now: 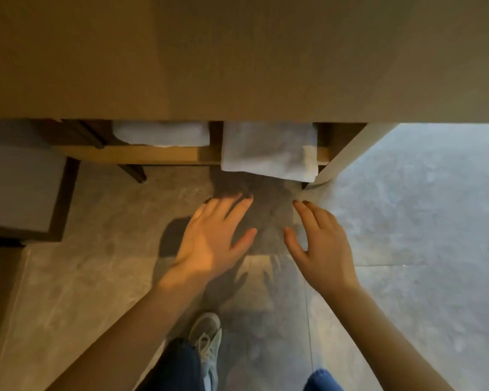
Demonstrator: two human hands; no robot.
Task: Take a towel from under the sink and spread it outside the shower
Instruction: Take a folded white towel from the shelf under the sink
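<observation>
I am holding my left hand (212, 238) and right hand (323, 249) out side by side, fingers straight and spread, gripping nothing. Both are hovering near the towel (267, 149), not touching it. The towel is lying on the shelf (141, 155) under the counter (237, 57), its front edge overhanging the shelf. The counter is hiding its rear part. A second towel (164, 134) is sitting to the left, its top likewise hidden. My shoe (206, 334) is standing on the floor (82, 277).
</observation>
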